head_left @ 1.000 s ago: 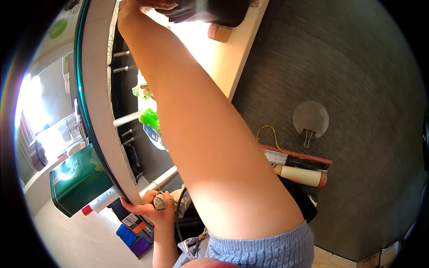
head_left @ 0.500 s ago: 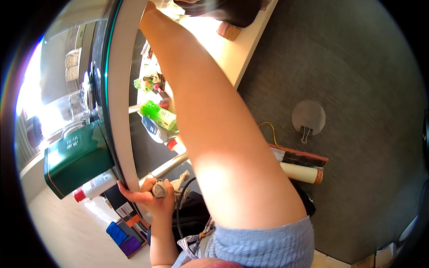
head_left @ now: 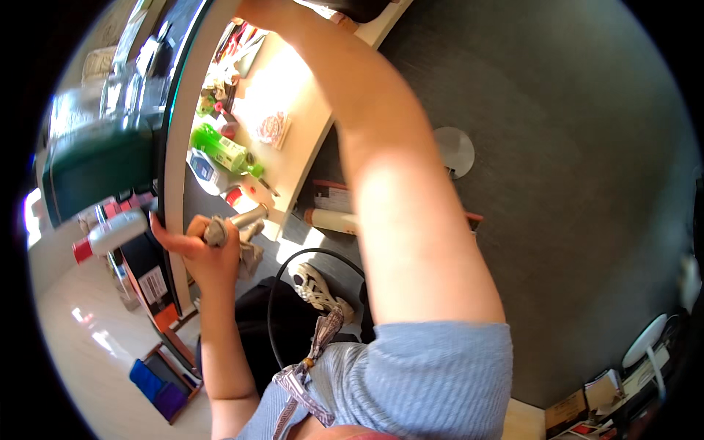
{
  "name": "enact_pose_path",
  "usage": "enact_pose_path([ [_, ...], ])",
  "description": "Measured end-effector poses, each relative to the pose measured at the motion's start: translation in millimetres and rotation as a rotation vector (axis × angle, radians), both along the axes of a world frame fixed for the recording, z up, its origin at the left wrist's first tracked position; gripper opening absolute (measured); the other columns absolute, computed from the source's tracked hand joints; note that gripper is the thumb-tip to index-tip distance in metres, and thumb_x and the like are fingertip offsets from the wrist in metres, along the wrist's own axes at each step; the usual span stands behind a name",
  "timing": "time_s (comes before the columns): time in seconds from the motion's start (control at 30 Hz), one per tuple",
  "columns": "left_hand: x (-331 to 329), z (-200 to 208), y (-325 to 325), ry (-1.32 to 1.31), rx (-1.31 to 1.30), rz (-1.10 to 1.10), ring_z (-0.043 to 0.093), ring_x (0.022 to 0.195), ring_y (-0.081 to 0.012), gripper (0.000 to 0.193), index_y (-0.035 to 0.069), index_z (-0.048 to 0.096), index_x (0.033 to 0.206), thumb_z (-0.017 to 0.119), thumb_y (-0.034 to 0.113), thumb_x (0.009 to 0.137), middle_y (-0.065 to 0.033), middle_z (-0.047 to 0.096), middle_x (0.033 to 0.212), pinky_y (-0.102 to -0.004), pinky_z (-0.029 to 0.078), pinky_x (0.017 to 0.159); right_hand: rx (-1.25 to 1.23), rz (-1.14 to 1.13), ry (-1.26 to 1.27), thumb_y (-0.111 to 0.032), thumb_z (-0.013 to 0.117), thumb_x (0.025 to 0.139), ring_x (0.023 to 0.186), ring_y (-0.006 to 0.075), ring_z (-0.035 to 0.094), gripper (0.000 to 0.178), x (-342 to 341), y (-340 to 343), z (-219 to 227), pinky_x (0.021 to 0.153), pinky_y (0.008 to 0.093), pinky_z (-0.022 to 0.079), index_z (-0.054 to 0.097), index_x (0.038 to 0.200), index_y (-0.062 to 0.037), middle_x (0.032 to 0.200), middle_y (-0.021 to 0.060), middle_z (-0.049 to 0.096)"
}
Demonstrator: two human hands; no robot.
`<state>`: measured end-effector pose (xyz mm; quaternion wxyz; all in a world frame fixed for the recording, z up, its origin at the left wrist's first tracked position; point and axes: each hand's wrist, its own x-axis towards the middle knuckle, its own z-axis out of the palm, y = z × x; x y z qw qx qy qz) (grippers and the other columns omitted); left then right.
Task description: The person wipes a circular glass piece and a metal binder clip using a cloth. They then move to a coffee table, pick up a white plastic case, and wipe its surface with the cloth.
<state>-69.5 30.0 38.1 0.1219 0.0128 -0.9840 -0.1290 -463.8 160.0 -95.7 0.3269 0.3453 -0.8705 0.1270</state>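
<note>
My left hand is closed around a crumpled grey-beige cloth; part of it bulges from the fist and the rest hangs beside it. One finger stretches toward the pale edge of a glass-topped surface. Just beyond that fist is a metal tube. Across the view my right arm reaches far forward, and my right hand is at the top edge, cut off, its fingers not readable. Below that arm lies a light wooden desk top with a green bottle and a white bottle with a blue label.
On the left stand a dark green box, a white bottle with a red cap and a blue-and-purple item. A round disc and a cream roll lie on the grey floor. A black cable loops near my shoe.
The view has shifted, showing more of the desk and my shoe. My right arm now crosses farther right. My left hand keeps its hold on the cloth.
</note>
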Motion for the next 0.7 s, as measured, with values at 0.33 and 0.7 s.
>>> enact_pose_path([
  [0.33,3.2,1.2,-0.9,0.000,0.096,0.002,0.057,0.064,-0.0176,0.101,-0.004,-0.007,0.141,0.068,0.007,0.075,-0.0048,0.057,0.070,-0.0303,0.047,0.070,-1.214,0.160,-1.246,-0.030,0.078,0.077,0.097,0.0163,0.059,0.046,251.3,146.3,-75.2,0.083,0.0317,0.048,0.061,0.115,-0.0118,0.102,0.0027,0.062],
  [0.7,23.9,15.1,5.5,-0.150,-0.037,-0.225,0.068,0.079,-0.0314,0.087,0.022,0.023,0.146,0.073,0.017,0.075,-0.0126,0.067,0.092,-0.0414,0.054,0.064,-0.064,-0.506,-1.141,-0.038,0.078,0.068,0.076,0.0279,0.067,0.045,361.7,220.2,-109.3,0.067,0.0385,0.050,0.062,0.099,-0.0092,0.087,0.0135,0.068],
])
